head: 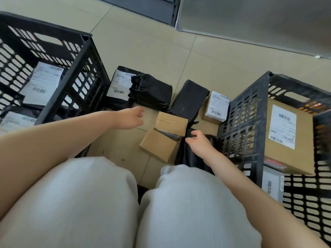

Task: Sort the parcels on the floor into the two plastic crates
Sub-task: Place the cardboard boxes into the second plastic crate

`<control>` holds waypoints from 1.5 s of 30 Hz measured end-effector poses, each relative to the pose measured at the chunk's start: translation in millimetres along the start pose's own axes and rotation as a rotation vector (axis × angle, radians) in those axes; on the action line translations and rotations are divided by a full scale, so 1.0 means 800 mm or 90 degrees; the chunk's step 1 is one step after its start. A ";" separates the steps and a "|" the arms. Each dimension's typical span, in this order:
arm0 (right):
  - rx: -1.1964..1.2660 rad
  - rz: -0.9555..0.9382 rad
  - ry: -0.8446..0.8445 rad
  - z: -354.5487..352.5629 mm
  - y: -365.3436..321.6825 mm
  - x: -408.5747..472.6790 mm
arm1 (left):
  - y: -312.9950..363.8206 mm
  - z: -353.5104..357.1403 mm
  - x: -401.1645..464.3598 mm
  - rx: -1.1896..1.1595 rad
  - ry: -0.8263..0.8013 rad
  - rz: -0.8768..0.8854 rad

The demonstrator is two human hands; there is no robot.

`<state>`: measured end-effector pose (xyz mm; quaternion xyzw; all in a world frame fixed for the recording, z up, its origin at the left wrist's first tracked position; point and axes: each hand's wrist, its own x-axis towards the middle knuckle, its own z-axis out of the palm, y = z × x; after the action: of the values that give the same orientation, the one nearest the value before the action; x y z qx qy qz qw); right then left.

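The person crouches over the tiled floor (152,51), grey-trousered knees (107,203) low in the view. The landmark is the brown carton (162,140) at the centre of the floor, with a second small carton (171,123) leaning on its far edge.

Left hand (130,119): held above the floor just left of the landmark carton, fingers loosely curled, holding nothing. Right hand (198,142): immediately right of the carton, over a black poly bag (191,158), thumb and fingers parted; contact with the bag cannot be confirmed.

Beyond the carton lie a black wrapped parcel (152,92), a labelled black parcel (120,85) to its left, a black box (188,101), and a small labelled carton (215,108).

Far left of the carton stands the left crate (84,65), holding labelled black parcels (43,83). To the right stands the right crate (250,113), holding a large labelled carton (286,136).
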<state>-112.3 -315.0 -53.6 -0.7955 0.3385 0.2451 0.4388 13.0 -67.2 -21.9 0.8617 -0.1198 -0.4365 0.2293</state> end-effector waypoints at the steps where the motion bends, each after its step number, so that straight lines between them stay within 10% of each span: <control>1: 0.023 0.022 -0.009 0.006 0.003 0.006 | -0.006 0.007 0.004 0.016 -0.015 -0.005; 18: 0.160 0.172 -0.186 0.068 0.016 0.032 | -0.044 0.086 0.037 -0.161 -0.159 -0.091; 45: 0.245 0.162 -0.191 0.072 0.005 0.026 | -0.069 0.079 0.029 -0.402 -0.084 -0.258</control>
<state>-106.7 -273.5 -98.5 -0.6033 0.4076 0.3445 0.5926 -23.8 -47.6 -98.1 0.7248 0.1788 -0.5432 0.3843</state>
